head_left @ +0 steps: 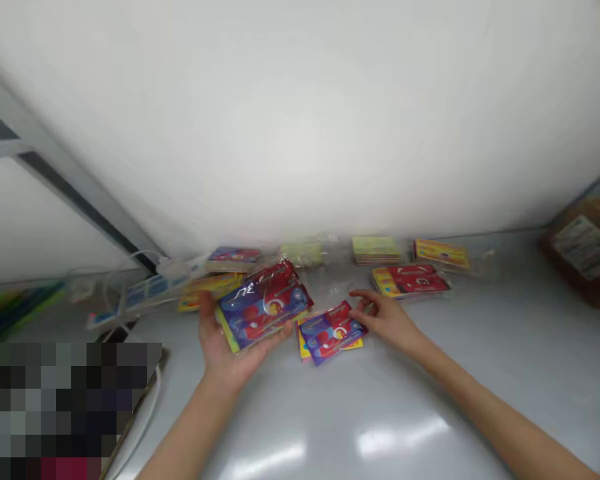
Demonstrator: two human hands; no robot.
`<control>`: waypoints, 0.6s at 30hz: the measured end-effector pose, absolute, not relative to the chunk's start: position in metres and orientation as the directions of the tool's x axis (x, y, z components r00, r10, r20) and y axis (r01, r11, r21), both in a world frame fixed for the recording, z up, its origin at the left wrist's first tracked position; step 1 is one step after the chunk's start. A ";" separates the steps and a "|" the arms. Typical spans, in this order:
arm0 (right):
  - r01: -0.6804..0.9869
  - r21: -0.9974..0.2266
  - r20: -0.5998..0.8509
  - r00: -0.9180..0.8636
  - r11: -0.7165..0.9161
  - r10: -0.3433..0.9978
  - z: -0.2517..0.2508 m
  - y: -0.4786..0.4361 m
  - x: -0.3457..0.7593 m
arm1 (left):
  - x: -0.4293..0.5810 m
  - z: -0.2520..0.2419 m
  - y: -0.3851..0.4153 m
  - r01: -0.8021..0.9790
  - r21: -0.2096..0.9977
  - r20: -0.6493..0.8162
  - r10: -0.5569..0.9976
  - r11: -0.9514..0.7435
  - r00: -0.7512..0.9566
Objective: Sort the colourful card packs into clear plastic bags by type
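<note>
Across the left hand (225, 353), wrapped packets (263, 305)

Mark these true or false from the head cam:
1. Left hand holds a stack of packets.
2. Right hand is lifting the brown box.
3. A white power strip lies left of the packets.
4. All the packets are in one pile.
1. The left hand holds a stack of wrapped packets. True.
2. The right hand is lifting the brown box. False: its fingers touch a blue and red packet on the table; the box sits apart at far right.
3. A white power strip lies left of the packets. True.
4. All the packets are in one pile. False: separate stacks lie further along the table.
</note>
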State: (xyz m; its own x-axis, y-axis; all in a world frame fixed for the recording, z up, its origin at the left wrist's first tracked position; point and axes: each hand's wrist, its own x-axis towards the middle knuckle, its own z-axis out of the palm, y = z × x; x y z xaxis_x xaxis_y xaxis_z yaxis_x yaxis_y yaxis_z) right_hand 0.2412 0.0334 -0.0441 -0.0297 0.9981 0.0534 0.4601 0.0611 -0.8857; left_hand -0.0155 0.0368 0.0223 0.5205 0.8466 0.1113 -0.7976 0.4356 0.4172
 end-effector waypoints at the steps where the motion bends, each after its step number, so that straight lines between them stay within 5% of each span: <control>1: 0.454 -0.890 0.046 -0.019 0.050 0.999 -0.045 0.034 0.242 | -0.015 0.022 0.037 -0.803 0.415 0.095 0.858 0.428 0.505; 18: 0.338 -0.941 -0.013 -0.023 -0.004 1.000 -0.045 0.035 0.241 | -0.015 0.022 0.036 -0.794 0.454 -0.055 0.902 0.404 0.428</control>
State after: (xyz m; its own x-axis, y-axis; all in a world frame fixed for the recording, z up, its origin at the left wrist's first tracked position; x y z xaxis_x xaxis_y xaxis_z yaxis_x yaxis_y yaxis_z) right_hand 0.2408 0.0351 -0.0448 -0.0233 0.9996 -0.0130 0.3383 -0.0043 -0.9410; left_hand -0.0147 0.0360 0.0220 0.4276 0.9023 -0.0554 -0.7943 0.4042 0.4536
